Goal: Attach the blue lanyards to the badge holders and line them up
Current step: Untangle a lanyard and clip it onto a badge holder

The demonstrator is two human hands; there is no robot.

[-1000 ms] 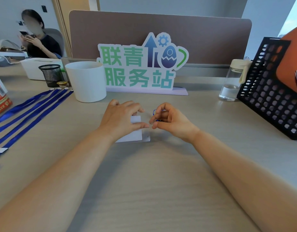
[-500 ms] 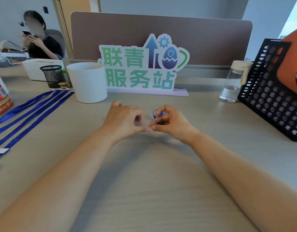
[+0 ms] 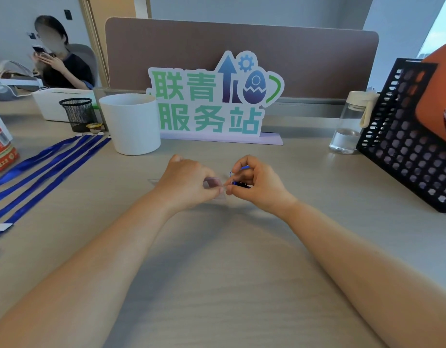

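At the desk's centre my left hand [image 3: 189, 184] pinches a clear badge holder [image 3: 213, 183], lifted and tilted so it shows nearly edge-on. My right hand [image 3: 257, 183] is curled round the dark clip end of a blue lanyard [image 3: 240, 184], whose blue loop pokes out above the fingers. The fingertips of both hands meet at the holder's edge. Several more blue lanyards [image 3: 46, 167] lie side by side at the left, one ending in a white-carded badge holder [image 3: 0, 227] near the desk's left edge.
A white cup [image 3: 131, 124] and a green-lettered sign [image 3: 211, 101] stand behind my hands. Black mesh pen pot [image 3: 77, 114] and an orange pack [image 3: 0, 149] sit at left. A water bottle [image 3: 350, 126] and black file rack [image 3: 407, 136] stand at right. A person sits far left.
The badge holder lay flat on the desk under my left hand; now it is lifted and tilted between the fingers. My right hand keeps the lanyard clip against it.
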